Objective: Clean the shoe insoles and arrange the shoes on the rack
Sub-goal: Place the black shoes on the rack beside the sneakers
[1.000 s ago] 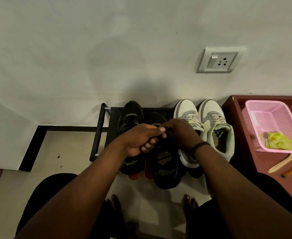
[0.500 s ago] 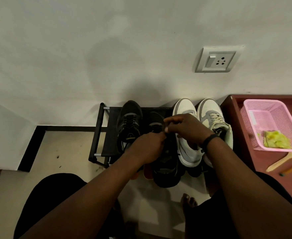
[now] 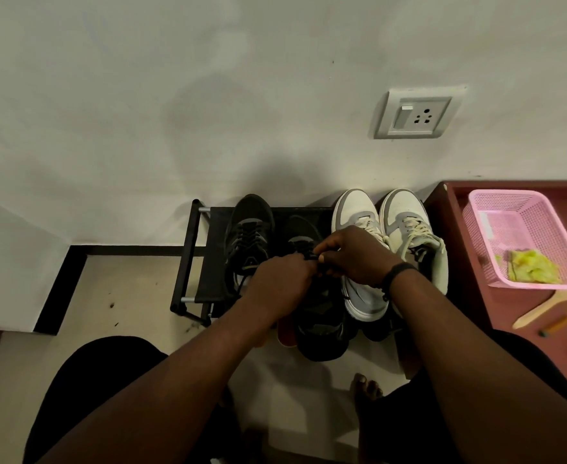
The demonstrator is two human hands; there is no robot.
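Observation:
A black shoe rack (image 3: 188,262) stands against the wall. On its top shelf sit a black sneaker (image 3: 250,229) at the left, a second black sneaker (image 3: 319,326) in the middle, and a pair of white and grey sneakers (image 3: 409,226) at the right. My left hand (image 3: 282,283) and my right hand (image 3: 355,256) meet over the middle black sneaker, and both pinch its black laces. A red-orange insole or sole (image 3: 285,333) peeks out beside that sneaker's heel.
A dark red table (image 3: 476,296) stands right of the rack with a pink basket (image 3: 523,209) holding a yellow cloth (image 3: 529,271), a wooden stick (image 3: 543,306) and a pencil. A wall socket (image 3: 416,113) is above. My bare foot (image 3: 365,390) is on the tiled floor.
Both hands have shifted up and right along the middle black sneaker, still working its laces. The view has drifted slightly.

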